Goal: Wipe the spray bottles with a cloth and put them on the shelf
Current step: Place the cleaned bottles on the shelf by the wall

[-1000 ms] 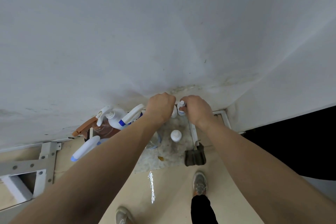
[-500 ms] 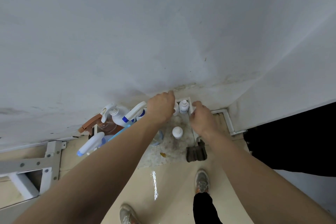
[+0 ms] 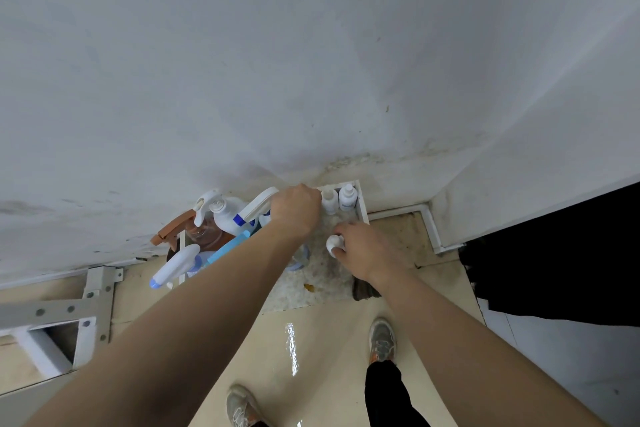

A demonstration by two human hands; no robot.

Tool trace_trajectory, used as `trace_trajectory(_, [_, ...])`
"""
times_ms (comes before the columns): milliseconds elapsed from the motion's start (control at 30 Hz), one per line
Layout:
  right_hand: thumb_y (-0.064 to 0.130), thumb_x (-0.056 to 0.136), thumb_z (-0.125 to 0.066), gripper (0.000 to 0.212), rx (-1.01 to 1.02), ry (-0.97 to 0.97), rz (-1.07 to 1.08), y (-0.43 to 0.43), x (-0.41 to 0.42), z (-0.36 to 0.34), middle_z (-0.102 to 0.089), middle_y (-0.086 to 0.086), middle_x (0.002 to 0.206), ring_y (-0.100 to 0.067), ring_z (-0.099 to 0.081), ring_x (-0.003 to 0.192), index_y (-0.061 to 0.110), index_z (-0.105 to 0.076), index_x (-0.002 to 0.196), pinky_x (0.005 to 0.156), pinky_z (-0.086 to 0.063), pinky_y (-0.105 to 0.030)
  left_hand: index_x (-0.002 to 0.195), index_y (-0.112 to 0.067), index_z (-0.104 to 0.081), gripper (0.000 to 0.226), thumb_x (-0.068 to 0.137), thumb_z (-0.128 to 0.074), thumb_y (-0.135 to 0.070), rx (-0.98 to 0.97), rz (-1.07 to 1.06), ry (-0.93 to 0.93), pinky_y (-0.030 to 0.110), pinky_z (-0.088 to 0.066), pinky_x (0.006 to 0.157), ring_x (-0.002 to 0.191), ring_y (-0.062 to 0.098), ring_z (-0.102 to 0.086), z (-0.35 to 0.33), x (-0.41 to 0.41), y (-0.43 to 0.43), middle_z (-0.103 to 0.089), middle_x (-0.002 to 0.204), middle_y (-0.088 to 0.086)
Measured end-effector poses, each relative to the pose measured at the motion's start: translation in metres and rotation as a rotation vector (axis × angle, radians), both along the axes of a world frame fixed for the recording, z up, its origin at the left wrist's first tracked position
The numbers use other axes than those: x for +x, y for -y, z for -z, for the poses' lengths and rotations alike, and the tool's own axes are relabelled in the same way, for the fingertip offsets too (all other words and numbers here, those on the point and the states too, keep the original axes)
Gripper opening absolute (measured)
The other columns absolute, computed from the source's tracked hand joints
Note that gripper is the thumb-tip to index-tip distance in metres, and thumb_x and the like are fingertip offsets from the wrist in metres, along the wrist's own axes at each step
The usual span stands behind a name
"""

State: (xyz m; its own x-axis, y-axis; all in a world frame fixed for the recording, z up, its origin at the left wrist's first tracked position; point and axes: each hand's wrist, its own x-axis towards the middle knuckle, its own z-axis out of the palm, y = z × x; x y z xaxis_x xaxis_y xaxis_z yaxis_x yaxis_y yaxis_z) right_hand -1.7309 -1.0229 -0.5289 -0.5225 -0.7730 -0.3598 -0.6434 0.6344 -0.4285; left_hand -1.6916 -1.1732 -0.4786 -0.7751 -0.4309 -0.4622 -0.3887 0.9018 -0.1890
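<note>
Fingers point(image 3: 346, 229) of our right hand point(image 3: 363, 251) curl round a small white bottle point(image 3: 332, 243) on the speckled shelf point(image 3: 311, 296). Our left hand point(image 3: 296, 215) is curled beside the spray bottles point(image 3: 225, 215); we cannot tell what it grips.

On the shelf point(image 3: 362, 210), two small bottles point(image 3: 329, 200) stand side by side in its 1 o'clock corner, against the wall point(image 3: 311, 80). A third small bottle point(image 3: 333, 243) stands at 6 o'clock from them, under the right hand point(image 3: 360, 253). Spray bottles point(image 3: 225, 215) crowd the shelf's 9 o'clock side, with the left hand point(image 3: 296, 213) between them and the pair
</note>
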Motion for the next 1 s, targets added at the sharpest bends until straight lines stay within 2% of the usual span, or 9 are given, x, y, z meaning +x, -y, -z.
trace_trajectory(233, [0.030,0.099,-0.052,0.021,-0.037,0.007,0.048,0.000,-0.010,-0.004,-0.068,-0.005,0.093,-0.025,-0.064,0.086,0.017,-0.067,0.093,0.065,-0.041,-0.032,0.109,-0.008,-0.067,0.018,0.096,-0.054,-0.004,0.025,0.005,-0.050,0.036,-0.050,0.063,0.091,0.030,-0.070,0.002,-0.003,0.001,-0.067,0.101,0.012])
trace_trajectory(300, [0.029,0.098,-0.054,0.018,-0.049,0.017,0.094,-0.001,-0.018,-0.008,-0.066,-0.004,0.089,-0.025,-0.064,0.083,0.020,-0.060,0.083,0.063,-0.039,-0.031,0.099,-0.008,-0.061,0.005,0.094,-0.061,-0.009,0.061,0.018,-0.058,0.036,-0.049,0.065,0.092,0.031,-0.069,-0.003,-0.005,-0.001,-0.064,0.099,0.011])
trace_trajectory(333, [0.028,0.097,-0.054,0.019,-0.053,0.021,0.116,-0.002,-0.023,-0.009,-0.064,-0.004,0.088,-0.025,-0.064,0.082,0.021,-0.058,0.080,0.062,-0.039,-0.032,0.092,-0.011,-0.056,0.007,0.092,-0.063,-0.011,0.081,0.016,-0.067,0.035,-0.047,0.065,0.091,0.031,-0.068,-0.004,-0.007,-0.002,-0.062,0.096,0.010])
trace_trajectory(400, [0.026,0.096,-0.055,0.017,-0.056,-0.001,0.135,-0.001,-0.034,-0.013,-0.063,-0.003,0.088,-0.026,-0.063,0.082,0.019,-0.064,0.084,0.062,-0.043,-0.033,0.086,-0.014,-0.052,0.014,0.091,-0.064,-0.012,0.132,-0.005,-0.083,0.035,-0.048,0.066,0.083,0.030,-0.065,-0.002,-0.010,-0.003,-0.060,0.091,0.009])
trace_trajectory(500, [0.027,0.099,-0.052,0.017,-0.054,-0.059,0.143,0.002,-0.045,-0.017,-0.061,-0.003,0.091,-0.026,-0.061,0.082,0.017,-0.065,0.096,0.063,-0.043,-0.033,0.092,-0.009,-0.065,0.003,0.089,-0.063,-0.010,0.235,-0.097,-0.147,0.036,-0.056,0.071,0.079,0.029,-0.065,0.007,-0.015,-0.004,-0.069,0.093,0.011])
trace_trajectory(533, [0.027,0.100,-0.050,0.018,-0.051,-0.068,0.145,0.004,-0.047,-0.016,-0.059,-0.003,0.091,-0.026,-0.060,0.081,0.017,-0.064,0.096,0.063,-0.041,-0.033,0.095,-0.007,-0.068,0.009,0.089,-0.063,-0.010,0.266,-0.135,-0.176,0.036,-0.057,0.071,0.081,0.030,-0.067,0.012,-0.016,-0.005,-0.070,0.094,0.012])
trace_trajectory(767, [0.023,0.101,-0.049,0.017,-0.053,-0.026,0.218,0.017,-0.044,0.001,-0.058,-0.007,0.094,-0.025,-0.055,0.080,0.013,-0.063,0.106,0.064,-0.036,-0.031,0.074,-0.008,-0.062,0.008,0.081,-0.062,-0.008,0.350,-0.265,-0.247,0.031,-0.044,0.057,0.072,0.034,-0.065,0.023,-0.022,-0.009,-0.062,0.071,0.011])
trace_trajectory(900, [0.023,0.101,-0.048,0.019,-0.068,-0.018,0.245,0.017,-0.043,0.005,-0.052,-0.006,0.090,-0.024,-0.049,0.078,0.011,-0.062,0.106,0.064,-0.034,-0.031,0.085,-0.011,-0.064,0.003,0.085,-0.062,-0.008,0.379,-0.274,-0.248,0.033,-0.046,0.062,0.083,0.034,-0.068,0.021,-0.022,-0.017,-0.066,0.084,0.012])
trace_trajectory(1000, [0.018,0.099,-0.051,0.016,-0.075,0.003,0.273,0.017,-0.043,0.008,-0.052,-0.005,0.087,-0.026,-0.054,0.079,0.010,-0.063,0.106,0.064,-0.034,-0.030,0.098,-0.007,-0.066,0.011,0.088,-0.061,-0.010,0.366,-0.279,-0.256,0.037,-0.051,0.069,0.091,0.035,-0.067,0.023,-0.019,-0.019,-0.069,0.098,0.014])
